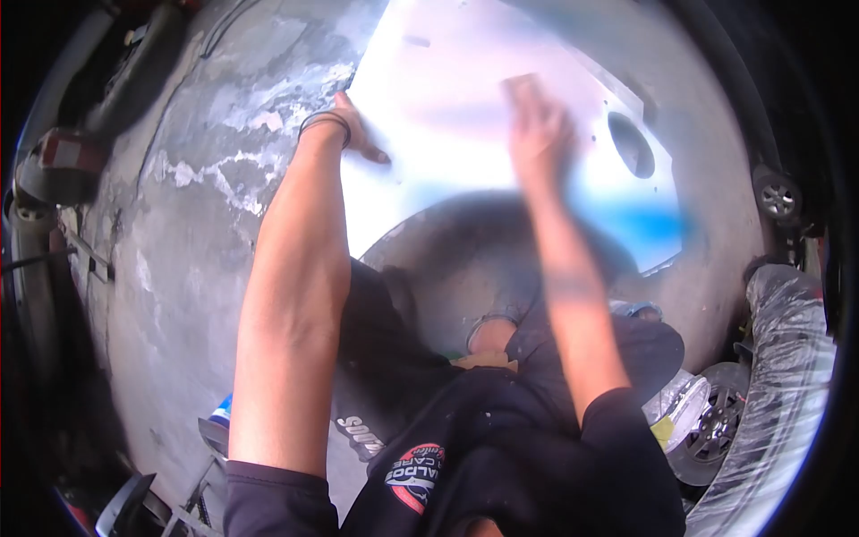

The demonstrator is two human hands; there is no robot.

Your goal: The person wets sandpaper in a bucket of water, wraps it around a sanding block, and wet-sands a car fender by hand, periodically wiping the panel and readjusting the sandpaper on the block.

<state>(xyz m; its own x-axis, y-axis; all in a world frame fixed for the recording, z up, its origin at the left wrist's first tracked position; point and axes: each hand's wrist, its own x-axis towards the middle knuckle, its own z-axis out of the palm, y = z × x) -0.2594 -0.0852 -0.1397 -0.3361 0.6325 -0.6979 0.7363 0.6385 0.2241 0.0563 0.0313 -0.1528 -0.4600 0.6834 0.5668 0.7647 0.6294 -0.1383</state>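
Panel [429, 80] up front on my feed, white and glaring, its curved cutout facing the wearer's legs! Left hand [360, 134] is at its left edge, thumb spread well away from the fingers, dark bands [326, 125] around the wrist. Over to the right hand [540, 141], out on the panel's surface, blurred: I make out fingers closed over a small brown pad [521, 85], its underside hidden from me. Right of that hand, I've got an oval hole [632, 145], with a blue patch [651, 225] below. Stained concrete floor [201, 286] spreads out left; a wheel [718, 421] sits at lower right, beside crinkled plastic sheeting [778, 385].
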